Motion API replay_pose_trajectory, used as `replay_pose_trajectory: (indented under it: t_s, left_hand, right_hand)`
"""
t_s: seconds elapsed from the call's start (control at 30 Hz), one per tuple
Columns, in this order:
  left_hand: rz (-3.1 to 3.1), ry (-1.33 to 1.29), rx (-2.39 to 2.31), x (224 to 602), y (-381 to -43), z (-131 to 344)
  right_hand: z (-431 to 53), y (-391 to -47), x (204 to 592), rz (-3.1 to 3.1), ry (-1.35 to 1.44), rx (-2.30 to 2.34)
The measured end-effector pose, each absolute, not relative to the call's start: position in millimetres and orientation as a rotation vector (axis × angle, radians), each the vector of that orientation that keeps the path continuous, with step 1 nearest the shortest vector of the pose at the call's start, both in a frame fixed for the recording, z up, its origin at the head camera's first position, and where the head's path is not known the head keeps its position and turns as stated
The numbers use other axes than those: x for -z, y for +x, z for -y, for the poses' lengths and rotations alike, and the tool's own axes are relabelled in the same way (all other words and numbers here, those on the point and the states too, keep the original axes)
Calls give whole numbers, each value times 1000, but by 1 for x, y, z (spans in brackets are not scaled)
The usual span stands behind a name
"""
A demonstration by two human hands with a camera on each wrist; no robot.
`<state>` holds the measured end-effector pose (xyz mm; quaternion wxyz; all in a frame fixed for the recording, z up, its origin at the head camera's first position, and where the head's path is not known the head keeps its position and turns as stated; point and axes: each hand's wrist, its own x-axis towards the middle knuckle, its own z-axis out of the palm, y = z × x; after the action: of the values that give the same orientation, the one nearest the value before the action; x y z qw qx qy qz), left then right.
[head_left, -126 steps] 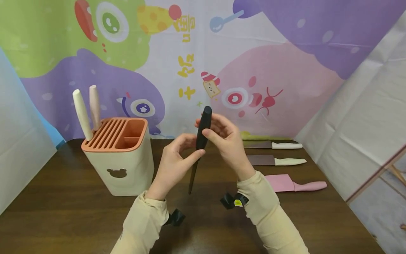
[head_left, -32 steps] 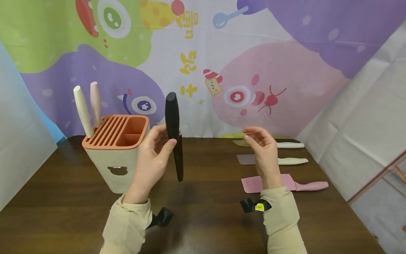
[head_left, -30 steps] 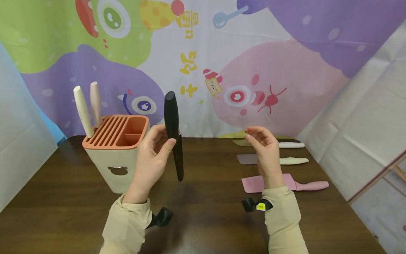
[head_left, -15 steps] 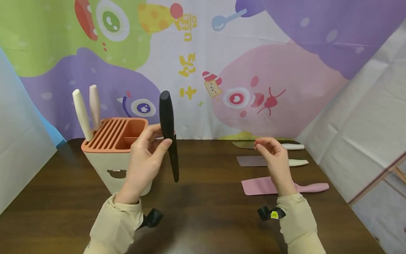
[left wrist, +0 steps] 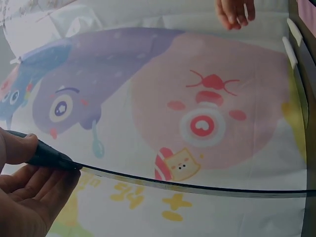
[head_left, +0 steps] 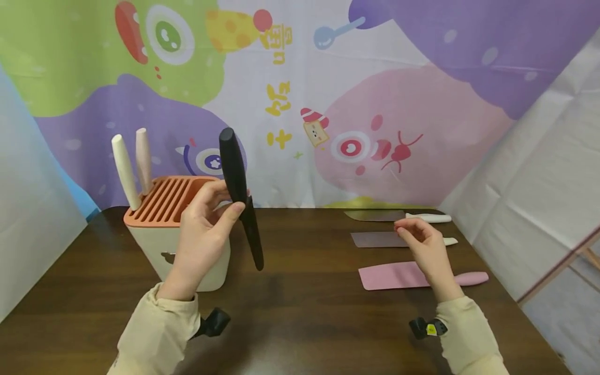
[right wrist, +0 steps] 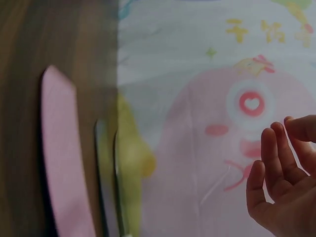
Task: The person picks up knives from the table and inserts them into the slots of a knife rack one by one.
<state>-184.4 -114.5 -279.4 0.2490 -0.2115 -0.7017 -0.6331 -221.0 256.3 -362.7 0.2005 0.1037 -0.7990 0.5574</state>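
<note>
My left hand (head_left: 201, 229) pinches a black-handled knife (head_left: 233, 164) between thumb and fingers, near where handle meets blade. The knife is held upright above the table with its dark blade pointing down; in the left wrist view the blade (left wrist: 197, 186) runs away to the right. Behind that hand stands a cream knife block (head_left: 217, 268) with an orange slotted top, partly covered by the hand. My right hand (head_left: 428, 250) is raised over the knives on the right, fingers loosely bent, holding nothing. Beneath it lies a pink cleaver (head_left: 391, 276), its middle hidden by the wrist.
A cream knife handle (head_left: 125, 172) and a pale pink one (head_left: 143, 161) stick up from the block's left slots. Behind the pink cleaver lie a knife with a greyish blade (head_left: 375, 239) and a white-handled knife (head_left: 428, 218). A cartoon-printed cloth (head_left: 300, 172) hangs behind the table.
Both hands held the black-handled knife at first. The right hand has let go and moved right and down; the left has carried the knife leftward, in front of the block.
</note>
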Motion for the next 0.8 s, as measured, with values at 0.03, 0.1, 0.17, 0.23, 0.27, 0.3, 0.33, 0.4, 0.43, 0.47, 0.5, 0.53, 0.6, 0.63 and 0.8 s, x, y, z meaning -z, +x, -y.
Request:
replay_pose_trajectory:
  t_s: [0.03,0.1,0.17,0.23,0.27,0.3,0.33,0.4,0.43,0.47,0.5,0.53,0.6,0.63,0.8]
  left_hand:
    - [1915,-581,1725,279,-184,115]
    - [1910,-595,1732,279,-184,117]
    - [1892,-610,1744,278,-184,118]
    - [1865,-630,1760,276,-184,120]
    - [1850,-639,1765,276,-184,121]
    - [1843,-650,1758,276,-183,122]
    - [1835,-661,1753,276,-183,123]
    - [1822,-681,1724,277,-183,126]
    - [1806,-697,1720,277,-182,127]
    - [1801,-701,1711,277,-182,128]
    - [1791,-713,1704,277,-182,129]
    - [1778,-722,1703,277,-182,129]
    - [1757,-741,1700,276,-182,130]
    - [1750,-748,1701,276,-182,131]
    - [1721,-749,1714,272,-181,132]
  right_hand:
    - [-261,-220,364,2269,281,-1501]
    - [-270,-217,367,2337,264,-1388]
    - [-278,-214,370,2402,242,-1272]
    - [-285,-211,372,2465,221,-1157]
    - [-288,-209,372,2498,209,-1106]
    - [-291,-207,373,2529,199,-1060]
    - [-295,-206,374,2562,190,-1013]
    - [-301,-203,375,2630,179,-940]
    - [-304,-201,375,2664,174,-913]
    - [-307,-201,376,2696,176,-882]
    - [-310,-201,378,2727,182,-856]
    - [-313,-200,379,2760,190,-831]
    - [-317,-200,381,2814,211,-813]
    - [-319,-200,382,2833,225,-808]
    - [-326,-199,388,2883,273,-802]
